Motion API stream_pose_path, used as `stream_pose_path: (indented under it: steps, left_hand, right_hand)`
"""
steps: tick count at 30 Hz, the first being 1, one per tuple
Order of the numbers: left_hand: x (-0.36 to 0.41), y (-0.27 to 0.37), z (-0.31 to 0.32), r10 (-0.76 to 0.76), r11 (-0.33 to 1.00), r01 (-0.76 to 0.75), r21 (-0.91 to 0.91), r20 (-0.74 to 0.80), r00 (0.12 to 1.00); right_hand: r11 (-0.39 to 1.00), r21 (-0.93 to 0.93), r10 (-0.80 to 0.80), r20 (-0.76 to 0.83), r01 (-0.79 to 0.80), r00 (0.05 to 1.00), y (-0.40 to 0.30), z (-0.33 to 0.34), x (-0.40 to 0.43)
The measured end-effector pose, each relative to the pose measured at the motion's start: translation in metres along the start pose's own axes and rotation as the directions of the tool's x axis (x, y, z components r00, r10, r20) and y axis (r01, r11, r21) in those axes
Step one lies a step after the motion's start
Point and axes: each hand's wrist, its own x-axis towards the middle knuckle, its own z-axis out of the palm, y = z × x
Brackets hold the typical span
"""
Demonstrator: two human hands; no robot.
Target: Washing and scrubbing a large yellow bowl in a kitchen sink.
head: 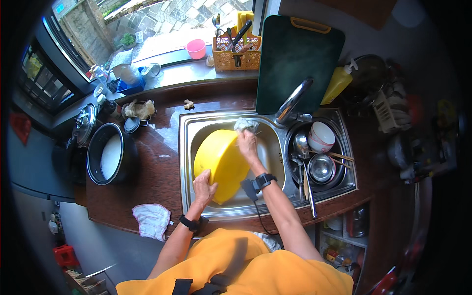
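Observation:
A yellow plastic basin (217, 158) stands tilted in the large bowl of a stainless steel sink (274, 151). My left hand (204, 186) grips the basin's near rim at the lower left. Against the far end of the basin, my right hand (247, 142) holds a crumpled whitish cloth (246, 124). To the right, a chrome faucet (294, 99) rises behind the sink. The smaller bowl holds a dark pan with a white bowl (321, 137), a metal bowl (321, 168), a ladle and chopsticks.
Left on the counter are a pot with white contents (110, 156), a folded cloth (152, 221) and a wire rack with scrubbers (140, 109). Ginger (188, 104) lies behind the sink. A green cutting board (298, 55) leans at the back beside an orange utensil basket (236, 59).

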Motion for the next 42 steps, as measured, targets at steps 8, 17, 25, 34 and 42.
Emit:
stream_pose_path:
  steps: [8, 17, 25, 34, 42]
  left_hand:
    - [0.003, -0.019, 0.004, -0.019, 0.996, 0.008, -0.090, -0.130, 0.991]
    - [0.000, -0.003, 0.003, 0.004, 0.999, -0.005, -0.034, -0.012, 1.000]
    - [0.003, 0.004, 0.005, 0.029, 0.999, -0.030, -0.044, -0.019, 0.999]
    - [-0.013, -0.009, 0.008, 0.004, 0.997, -0.009, -0.078, -0.055, 0.998]
    - [-0.034, -0.031, 0.000, -0.053, 0.984, 0.046, -0.170, -0.040, 0.998]
  right_hand:
    - [0.948, 0.153, -0.310, 0.218, 0.281, 0.926, -0.067, 0.011, -0.119]
    - [0.986, 0.165, -0.039, 0.088, 0.024, 0.995, -0.043, 0.005, -0.059]
    - [0.987, -0.006, 0.161, 0.125, -0.161, 0.979, -0.007, -0.010, 0.018]
    - [0.956, -0.088, 0.284, 0.045, -0.279, 0.958, 0.055, -0.006, 0.042]
    - [0.708, 0.488, 0.403, 0.314, -0.510, 0.860, 0.027, -0.007, 0.021]
